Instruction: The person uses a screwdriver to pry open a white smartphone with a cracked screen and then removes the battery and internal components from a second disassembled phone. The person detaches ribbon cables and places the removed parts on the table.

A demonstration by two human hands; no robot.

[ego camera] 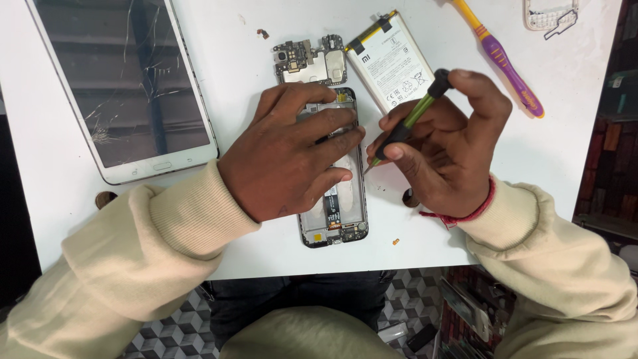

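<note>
At table centre, the opened phone frame (332,206) is pinned flat under the left hand (289,156) while a screwdriver (409,119) is pinched in the right hand (442,143); slippage could gouge exposed parts.

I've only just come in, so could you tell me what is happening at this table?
A person is working on an opened phone lying on a white table. The left hand presses flat on the phone frame, while the right hand holds a green-shafted screwdriver with its tip at the frame's right edge. A removed circuit board and a battery lie just above the phone. A tablet with a cracked screen sits to the left.
</note>
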